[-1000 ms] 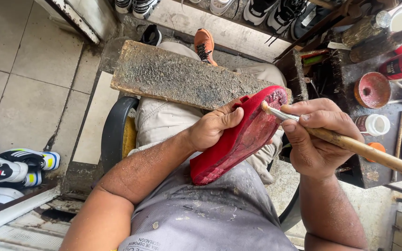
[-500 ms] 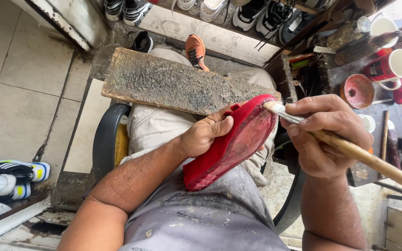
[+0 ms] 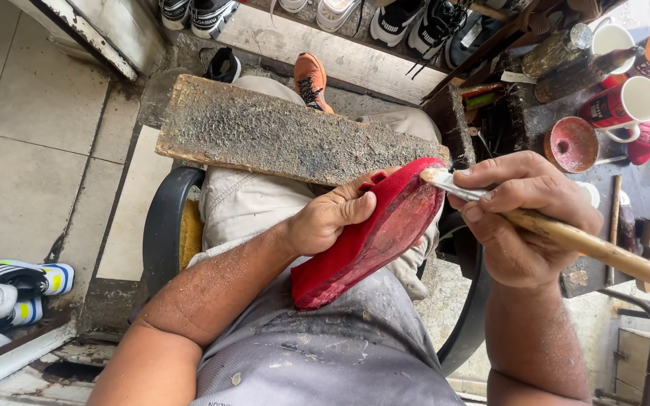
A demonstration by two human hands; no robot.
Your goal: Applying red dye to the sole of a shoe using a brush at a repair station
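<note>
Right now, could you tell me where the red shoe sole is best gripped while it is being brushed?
Grip the red shoe sole along its left edge, as the left hand does: it lies tilted, inner face up, so the brush in the right hand can reach that face.

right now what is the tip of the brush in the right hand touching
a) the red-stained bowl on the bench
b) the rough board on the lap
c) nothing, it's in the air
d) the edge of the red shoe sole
d: the brush in the right hand has its tip on the far edge of the red shoe sole, which the left hand holds.
</note>
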